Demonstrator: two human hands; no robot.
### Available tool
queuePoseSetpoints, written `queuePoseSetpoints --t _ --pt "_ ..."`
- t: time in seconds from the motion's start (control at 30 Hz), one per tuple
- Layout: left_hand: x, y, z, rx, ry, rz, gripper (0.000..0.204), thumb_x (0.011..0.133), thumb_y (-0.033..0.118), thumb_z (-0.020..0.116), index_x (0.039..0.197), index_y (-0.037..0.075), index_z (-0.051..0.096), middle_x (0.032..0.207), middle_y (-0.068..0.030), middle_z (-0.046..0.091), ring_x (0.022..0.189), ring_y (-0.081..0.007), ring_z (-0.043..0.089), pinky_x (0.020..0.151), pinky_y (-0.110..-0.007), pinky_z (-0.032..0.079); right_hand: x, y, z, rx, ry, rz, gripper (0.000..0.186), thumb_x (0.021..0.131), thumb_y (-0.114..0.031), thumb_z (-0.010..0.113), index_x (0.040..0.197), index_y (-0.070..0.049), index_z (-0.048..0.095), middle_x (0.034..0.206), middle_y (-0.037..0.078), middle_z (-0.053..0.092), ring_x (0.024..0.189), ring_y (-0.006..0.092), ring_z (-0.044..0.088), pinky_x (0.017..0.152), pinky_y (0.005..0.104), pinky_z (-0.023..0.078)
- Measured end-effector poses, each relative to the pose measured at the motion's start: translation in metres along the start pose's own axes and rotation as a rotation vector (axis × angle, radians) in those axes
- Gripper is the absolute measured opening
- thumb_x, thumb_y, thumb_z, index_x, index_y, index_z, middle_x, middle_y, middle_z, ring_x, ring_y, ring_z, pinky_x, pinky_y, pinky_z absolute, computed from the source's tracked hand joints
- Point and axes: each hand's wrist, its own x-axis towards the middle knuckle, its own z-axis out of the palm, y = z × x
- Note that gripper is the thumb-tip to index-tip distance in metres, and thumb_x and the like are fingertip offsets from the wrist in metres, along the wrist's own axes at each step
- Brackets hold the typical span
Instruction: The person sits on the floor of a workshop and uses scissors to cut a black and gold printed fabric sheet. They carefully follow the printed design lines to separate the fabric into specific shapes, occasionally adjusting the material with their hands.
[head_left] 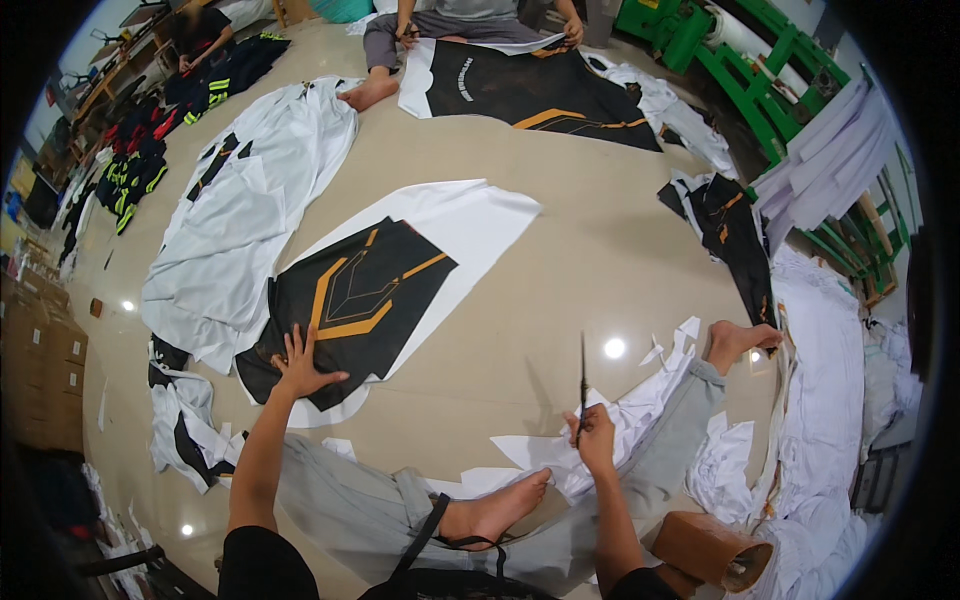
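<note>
Left hand (298,368) lies flat and open on the floor work, its fingers spread over the lower corner of the black printed fabric panel (355,300), which has orange lines on it. This panel lies on a white sheet (470,225) that shows around it as a white border. The palm presses the cloth down; it grips nothing. To the left of the panel a large heap of white fabric (240,220) covers the floor, and small pieces lie near the person's left knee.

Moving to the right, the tiled floor (590,260) is bare between the panel and the person's legs. The person sits with one bare foot (495,510) tucked in front and the other foot (738,340) stretched out to the right.

Right hand (594,438) is closed around the handles of a pair of scissors (583,385), whose blades point up and away from the body. I cannot tell if the blades are open or closed. White paper-like offcuts (640,410) lie under and around this hand, on the grey trouser leg.

As I judge it, the step in hand is between two cuts: the scissors are held ready but are well apart from the panel, and the left hand is fixing the panel in place. The next move probably needs the scissors brought over to the white border, with the cloth kept flat and tight so that the cut follows the black edge.

Farther back, another person sits at a second black panel (530,95).
</note>
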Motion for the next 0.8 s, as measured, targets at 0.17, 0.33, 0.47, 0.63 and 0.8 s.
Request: queuePoseSetpoints --t 0.17,0.33,0.47,0.63,0.8 --pt "-0.042 -0.045 -0.005 0.113 -0.156 -0.026 0.168 0.047 0.090 0.082 0.168 0.024 -0.015 0.174 -0.0196 -0.019 0.160 -0.0470 -0.009 0.117 -0.081 0.006 -0.020 -0.015 0.022 -0.030 -0.139 0.067 0.038 0.092 -0.016 0.084 0.089 -0.001 0.049 0.062 0.004 0.059 0.049 0.0088 0.054 0.043 0.0262 0.043" --pt "-0.069 -0.107 -0.024 0.378 -0.308 -0.136 0.160 0.056 0.074 0.089 0.168 0.024 -0.012 0.175 -0.0217 -0.011 0.160 -0.0487 0.001 0.119 -0.078 0.009 -0.032 -0.011 0.042 -0.050 -0.309 0.021 0.045 0.091 -0.026 0.086 0.087 0.000 0.049 0.060 0.008 0.060 0.050 0.0116 0.058 0.043 0.0289 0.046" --pt "-0.042 -0.086 -0.013 0.425 -0.347 -0.108 0.139 0.073 0.059 0.085 0.169 0.023 -0.008 0.175 -0.0235 -0.001 0.160 -0.0496 0.005 0.120 -0.076 0.011 -0.045 -0.014 0.054 -0.234 -0.393 0.027 0.055 0.087 -0.044 0.087 0.086 0.000 0.054 0.061 0.011 0.062 0.052 0.0184 0.062 0.048 0.0355 0.048" --pt "-0.026 0.027 0.017 -0.235 -0.064 -0.113 0.144 0.069 0.066 0.085 0.169 0.023 -0.009 0.175 -0.0222 -0.010 0.159 -0.0507 -0.001 0.119 -0.077 0.014 -0.057 -0.032 0.078 -0.244 -0.499 0.031 0.057 0.085 -0.046 0.087 0.087 0.001 0.055 0.062 0.011 0.064 0.053 0.0186 0.063 0.050 0.0346 0.049" --pt "-0.033 0.084 0.023 -0.075 -0.226 -0.111 0.163 0.054 0.074 0.090 0.168 0.024 -0.015 0.173 -0.0202 -0.022 0.158 -0.0508 -0.014 0.113 -0.084 0.012 -0.060 -0.019 0.073 -0.292 -0.493 0.030 0.059 0.085 -0.048 0.087 0.089 0.002 0.056 0.063 0.010 0.063 0.054 0.0179 0.063 0.049 0.0333 0.050"
